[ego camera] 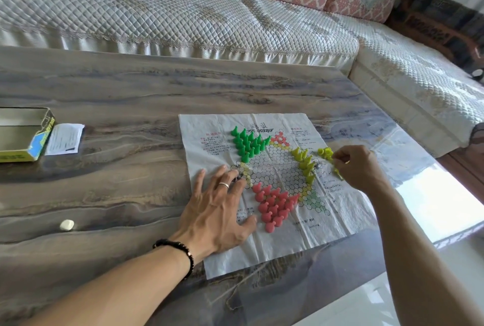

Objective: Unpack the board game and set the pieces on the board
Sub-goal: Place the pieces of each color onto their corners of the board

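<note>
Pinching at a small yellow-green pawn with curled fingertips, right hand [360, 165] at the right edge of the paper board [264, 184], over the loose yellow pile [325, 153]; exactly which pawn sits in the grip cannot be made out behind the knuckles; pressing flat with spread fingers, left hand [218, 207] on the sheet's left side, pinning it to the worktop [117, 105].

Standing already in the star's points: green pawns [247, 143] at upper left, red pawns [275, 203] at lower centre, a row of yellow pawns [305, 164] along the right point, that corner only partly filled; lying well apart at far left, open box [25, 137] with a folded leaflet [65, 139] just beside it, and a small white lump [66, 225] nearer.

Judging by look: pawns light, hard, smooth plastic, narrow-topped and easily toppled, best taken by the neck between thumb and forefinger; board thin, creased, prone to sliding or lifting, hence worth holding down.
</note>
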Available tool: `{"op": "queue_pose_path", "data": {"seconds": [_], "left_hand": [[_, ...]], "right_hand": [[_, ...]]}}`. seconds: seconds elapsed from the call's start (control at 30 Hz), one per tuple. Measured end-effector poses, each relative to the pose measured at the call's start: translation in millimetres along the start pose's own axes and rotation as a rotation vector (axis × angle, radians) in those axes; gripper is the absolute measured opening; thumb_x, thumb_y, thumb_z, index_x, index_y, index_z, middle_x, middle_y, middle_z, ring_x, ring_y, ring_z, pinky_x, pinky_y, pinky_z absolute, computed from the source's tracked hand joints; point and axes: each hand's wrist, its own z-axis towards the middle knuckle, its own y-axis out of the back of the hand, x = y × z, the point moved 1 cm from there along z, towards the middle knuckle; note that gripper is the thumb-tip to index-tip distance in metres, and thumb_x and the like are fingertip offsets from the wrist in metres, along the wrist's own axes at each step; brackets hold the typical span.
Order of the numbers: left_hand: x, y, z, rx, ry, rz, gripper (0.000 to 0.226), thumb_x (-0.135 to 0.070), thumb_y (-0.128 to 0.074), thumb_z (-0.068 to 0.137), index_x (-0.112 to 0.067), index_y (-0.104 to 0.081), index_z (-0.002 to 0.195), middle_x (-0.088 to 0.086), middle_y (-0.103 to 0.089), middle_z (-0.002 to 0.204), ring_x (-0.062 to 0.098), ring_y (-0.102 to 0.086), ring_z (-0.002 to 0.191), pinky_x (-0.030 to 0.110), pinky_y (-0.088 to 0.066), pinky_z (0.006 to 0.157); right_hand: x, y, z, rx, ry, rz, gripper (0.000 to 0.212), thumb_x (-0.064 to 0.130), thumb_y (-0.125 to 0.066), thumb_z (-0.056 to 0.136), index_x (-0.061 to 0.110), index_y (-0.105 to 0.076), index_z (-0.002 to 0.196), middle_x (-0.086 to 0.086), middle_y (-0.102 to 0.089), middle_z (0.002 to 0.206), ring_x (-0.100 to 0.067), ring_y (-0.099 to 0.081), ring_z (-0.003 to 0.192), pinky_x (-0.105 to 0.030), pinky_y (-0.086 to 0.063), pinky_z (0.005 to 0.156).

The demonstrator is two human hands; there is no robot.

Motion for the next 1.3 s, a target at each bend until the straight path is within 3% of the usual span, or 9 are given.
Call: {"op": "queue_pose_path", "data": {"seconds": [0.23, 0.33, 0.4, 0.47, 0.7, 0.83, 0.97, 1.1, 1.3], "left_hand": [[-1, 1, 0, -0.002, 0.001, -0.012, 0.081, -0.069, -0.027, 0.084, -0.023, -0.022, 0.151, 0.004, -0.012, 0.162, 0.021, -0.001, 0.149, 0.057, -0.001, 0.118], [-2, 1, 0, 0.001, 0.002, -0.019, 0.081, -0.069, -0.028, 0.084, -0.023, -0.023, 0.151, 0.005, -0.012, 0.162, 0.021, -0.001, 0.149, 0.057, -0.001, 0.118], [-2, 2, 0, 0.003, 0.001, -0.013, 0.081, -0.069, -0.028, 0.084, -0.023, -0.022, 0.151, 0.004, -0.012, 0.162, 0.021, -0.001, 0.15, 0.057, -0.002, 0.118], [-2, 2, 0, 0.004, 0.002, -0.015, 0.081, -0.069, -0.028, 0.084, -0.024, -0.021, 0.151, 0.004, -0.012, 0.162, 0.021, 0.0, 0.15, 0.057, -0.002, 0.118], [-1, 2, 0, 0.011, 0.001, -0.004, 0.082, -0.07, -0.027, 0.085, -0.023, -0.019, 0.152, 0.003, -0.009, 0.163, 0.021, 0.001, 0.149, 0.056, -0.002, 0.118], [0, 1, 0, 0.014, 0.002, 0.0, 0.083, -0.07, -0.025, 0.085, -0.023, -0.018, 0.153, 0.004, -0.009, 0.163, 0.02, 0.001, 0.15, 0.056, -0.002, 0.118], [0, 0, 0, 0.006, -0.002, 0.002, 0.085, -0.072, -0.021, 0.083, -0.023, -0.02, 0.152, 0.004, -0.01, 0.163, 0.021, 0.0, 0.15, 0.057, -0.003, 0.119], [0, 1, 0, 0.011, -0.002, -0.002, 0.086, -0.072, -0.02, 0.082, -0.023, -0.018, 0.153, 0.003, -0.009, 0.163, 0.021, 0.001, 0.15, 0.057, -0.003, 0.118], [0, 0, 1, 0.014, -0.001, 0.006, 0.087, -0.072, -0.019, 0.081, -0.023, -0.018, 0.152, 0.004, -0.009, 0.163, 0.021, 0.002, 0.15, 0.057, -0.003, 0.118]], "right_hand": [[-26, 5, -17, -0.067, -0.088, -0.075, 0.018, 0.0, -0.053, 0.082, 0.0, -0.071, 0.084, -0.017, -0.072, 0.089, -0.035, -0.066, 0.081, -0.05, -0.057, 0.074], [-26, 0, -20, -0.059, -0.093, -0.052, 0.019, 0.004, -0.055, 0.086, 0.006, -0.072, 0.095, -0.015, -0.071, 0.095, -0.033, -0.066, 0.082, -0.046, -0.057, 0.073], [-24, -4, -19, -0.036, -0.118, -0.051, 0.01, 0.012, -0.063, 0.086, 0.004, -0.068, 0.087, -0.015, -0.07, 0.085, -0.033, -0.064, 0.075, -0.045, -0.056, 0.069], [-22, -7, -18, -0.015, -0.134, -0.054, 0.019, 0.02, -0.071, 0.082, 0.001, -0.066, 0.081, -0.015, -0.067, 0.077, -0.033, -0.062, 0.072, -0.045, -0.055, 0.067], [-26, -12, -21, -0.032, -0.129, -0.019, 0.014, 0.016, -0.072, 0.082, 0.004, -0.067, 0.08, -0.013, -0.067, 0.08, -0.031, -0.062, 0.076, -0.041, -0.054, 0.07], [-23, -4, -24, -0.052, -0.137, 0.073, 0.012, 0.016, -0.069, 0.085, 0.006, -0.067, 0.092, -0.009, -0.068, 0.084, -0.028, -0.065, 0.075, -0.037, -0.055, 0.072], [-7, 1, -20, 0.031, -0.006, 0.073, 0.006, 0.008, -0.068, 0.083, 0.009, -0.074, 0.085, -0.003, -0.069, 0.076, -0.015, -0.061, 0.064, -0.023, -0.047, 0.057], [1, -10, -13, 0.215, 0.071, -0.011, 0.01, 0.006, -0.064, 0.086, 0.008, -0.073, 0.088, 0.002, -0.066, 0.077, -0.005, -0.058, 0.064, -0.012, -0.039, 0.055], [2, -21, -11, 0.251, 0.057, -0.017, 0.003, 0.011, -0.069, 0.084, 0.01, -0.071, 0.086, 0.003, -0.063, 0.074, -0.008, -0.057, 0.064, -0.015, -0.038, 0.054]]}}
